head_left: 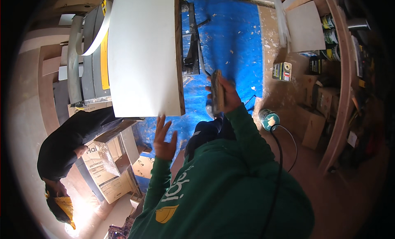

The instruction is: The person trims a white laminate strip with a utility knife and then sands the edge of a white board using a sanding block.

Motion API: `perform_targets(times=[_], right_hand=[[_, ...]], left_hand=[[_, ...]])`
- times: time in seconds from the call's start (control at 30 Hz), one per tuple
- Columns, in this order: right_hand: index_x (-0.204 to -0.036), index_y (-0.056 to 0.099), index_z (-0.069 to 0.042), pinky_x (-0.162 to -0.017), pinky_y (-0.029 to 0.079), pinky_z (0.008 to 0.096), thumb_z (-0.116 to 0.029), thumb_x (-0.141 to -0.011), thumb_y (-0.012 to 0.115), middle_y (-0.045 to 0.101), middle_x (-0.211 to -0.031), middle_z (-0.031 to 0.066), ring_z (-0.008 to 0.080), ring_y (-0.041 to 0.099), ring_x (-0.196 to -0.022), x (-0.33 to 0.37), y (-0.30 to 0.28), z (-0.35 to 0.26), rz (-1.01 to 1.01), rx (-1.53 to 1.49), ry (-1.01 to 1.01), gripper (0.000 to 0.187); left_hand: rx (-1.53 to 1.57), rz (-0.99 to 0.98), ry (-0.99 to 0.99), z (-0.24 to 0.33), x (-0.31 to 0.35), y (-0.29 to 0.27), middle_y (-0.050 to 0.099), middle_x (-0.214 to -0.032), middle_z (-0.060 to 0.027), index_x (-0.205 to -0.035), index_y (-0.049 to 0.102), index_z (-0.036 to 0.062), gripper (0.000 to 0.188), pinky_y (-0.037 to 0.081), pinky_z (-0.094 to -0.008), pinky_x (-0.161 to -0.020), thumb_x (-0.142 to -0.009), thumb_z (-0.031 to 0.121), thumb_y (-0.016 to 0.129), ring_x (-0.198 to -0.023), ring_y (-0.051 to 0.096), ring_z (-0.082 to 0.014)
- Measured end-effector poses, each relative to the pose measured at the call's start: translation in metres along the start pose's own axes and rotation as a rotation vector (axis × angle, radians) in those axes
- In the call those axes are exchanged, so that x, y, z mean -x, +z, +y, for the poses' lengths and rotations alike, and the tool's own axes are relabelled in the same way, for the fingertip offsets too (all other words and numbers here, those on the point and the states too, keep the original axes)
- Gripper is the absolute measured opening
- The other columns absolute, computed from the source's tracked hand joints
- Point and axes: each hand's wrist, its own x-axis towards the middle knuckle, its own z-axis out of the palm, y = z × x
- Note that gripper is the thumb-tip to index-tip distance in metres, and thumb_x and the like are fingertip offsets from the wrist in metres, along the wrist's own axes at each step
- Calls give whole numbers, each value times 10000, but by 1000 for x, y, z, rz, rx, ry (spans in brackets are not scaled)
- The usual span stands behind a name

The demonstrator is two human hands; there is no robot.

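Note:
A wide white panel (144, 54) lies in front of me on a dark folding work stand (190, 41), its right edge brown and rough. My left hand (165, 142) is at the panel's near edge, fingers spread and holding nothing; the fingertips are close to the edge, and whether they touch it I cannot tell. To the right of the panel, my right hand (228, 95) is wrapped round a rectangular wooden block (217, 92) with a worn, greyish face. That block is held upright above the floor, apart from the panel.
Blue sheeting (234, 37), flecked with scraps, covers the floor. A co-worker in black (70, 136) bends at the left, beside cardboard boxes (108, 179). At right stand a rectangular can (282, 71), a round green tin (269, 119), a black cable (280, 165) and a wooden beam (343, 87).

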Motion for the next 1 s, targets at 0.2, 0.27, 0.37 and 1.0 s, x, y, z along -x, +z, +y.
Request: perform_targets(times=[0.2,0.27,0.37,1.0], right_hand=[[-1361,442,-64,-762,523,396,-209,-889,633,517,-1075,137,264,571,-923,-9,46,33,100,841,-734,529],[-1306,517,-61,-825,484,385,-193,-863,650,466,-1061,175,296,539,-951,-19,64,52,205,1235,-1112,481],[-1295,531,-63,-810,485,379,-177,-844,666,452,-1062,189,316,535,-933,-23,85,87,177,1322,-1100,484],[-1193,616,-43,-789,450,407,-136,-762,739,533,-996,183,316,523,-903,19,78,114,165,1464,-1057,457]], left_hand=[[8,344,-10,-12,-102,-61,638,-1139,-200,-1168,603,-29,353,469,-360,-931,-855,123,661,-1057,620,-310],[-25,297,122,-16,-162,-46,556,-1260,-210,-1266,531,-5,476,405,-407,-1001,-876,244,642,-1176,530,-336],[-564,219,52,-47,-218,-7,302,-1495,-186,-1433,352,84,730,148,-554,-1124,-889,547,504,-1404,226,-366],[-539,193,-52,-24,-241,8,187,-1534,-198,-1471,269,107,893,33,-631,-1101,-827,700,442,-1424,85,-422]])
